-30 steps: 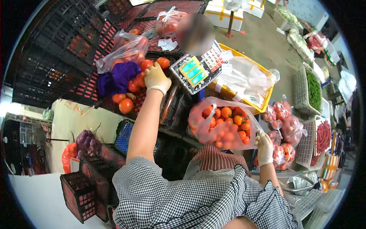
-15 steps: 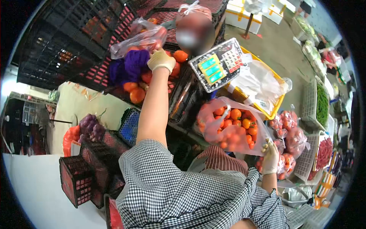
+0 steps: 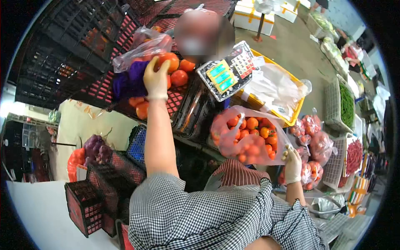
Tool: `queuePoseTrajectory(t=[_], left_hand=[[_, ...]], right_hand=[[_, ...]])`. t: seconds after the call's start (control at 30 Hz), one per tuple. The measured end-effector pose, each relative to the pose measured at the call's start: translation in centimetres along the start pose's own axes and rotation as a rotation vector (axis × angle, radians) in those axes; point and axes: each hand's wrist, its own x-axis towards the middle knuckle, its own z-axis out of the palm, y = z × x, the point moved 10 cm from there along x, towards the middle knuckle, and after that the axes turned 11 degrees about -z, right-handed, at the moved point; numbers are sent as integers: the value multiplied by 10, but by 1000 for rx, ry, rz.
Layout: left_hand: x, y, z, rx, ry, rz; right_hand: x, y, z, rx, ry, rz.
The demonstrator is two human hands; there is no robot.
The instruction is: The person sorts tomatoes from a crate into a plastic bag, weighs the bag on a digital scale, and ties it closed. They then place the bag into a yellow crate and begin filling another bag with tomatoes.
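Note:
Gloved and reaching into the black crate (image 3: 175,101), my left hand (image 3: 156,79) has its fingers round a large tomato (image 3: 168,62). More loose tomatoes (image 3: 179,78) lie beside it, and a purple cloth or net (image 3: 135,81) is at its left. My right hand (image 3: 293,166), also gloved, pinches the edge of a pink translucent bag (image 3: 225,135). Many small tomatoes (image 3: 252,123) fill this bag, which lies open. Between my hands and farther off is a scale display (image 3: 225,75) with lit green readouts.
A yellow crate (image 3: 296,115) holds white plastic bags (image 3: 273,89). Bagged tomatoes (image 3: 323,151) sit right of my right hand. Stacked dark crates (image 3: 83,208) and purple onions (image 3: 96,148) are at left. Green beans (image 3: 346,106) and white foam boxes (image 3: 252,18) are farther away.
My left hand has shifted left and slightly down, uncovering the large tomato now in its fingers. The view has shifted a little. My right hand still holds the bag's edge.

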Motion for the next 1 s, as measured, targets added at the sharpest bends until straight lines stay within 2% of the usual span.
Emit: queuePoseTrajectory(t=[0.03,0.1,0.17,0.23,0.53,0.63,0.7,0.73,0.77,0.83,0.9,0.93,1.0], left_hand=[[-14,-24,6,-429,-127,-299],[-48,-36,29,-1093,-394,-525],[-98,5,48,-1428,-656,-602],[-126,0,65,-1638,-758,-678],[-207,31,103,-1462,-935,-792],[-230,38,121,-1376,-1028,-846],[-255,51,142,-1382,-1323,-869],[-267,43,150,-1272,-1351,-873],[-281,48,164,-1249,-1492,-846],[-308,36,190,-1076,-1398,-888],[-343,-11,223,-944,-1360,-1067],[-359,-30,242,-976,-1377,-1137],[-389,-108,276,-830,-1069,-1372]], right_hand=[[0,-1,3,-8,-13,0],[-1,-5,6,-22,-6,-7],[-2,-8,14,-2,-18,10],[0,-8,14,-9,-21,3],[-2,-11,4,-41,-24,-10],[-2,-5,-4,17,63,-1],[-2,1,-12,22,16,-7],[-7,-2,-13,-12,18,-7],[-7,-8,-11,-38,5,-17],[-5,-8,-17,-52,20,-58],[-5,-7,-16,-49,10,-38],[-2,-2,-18,-20,16,-42],[-6,-10,-11,-23,5,-32]])
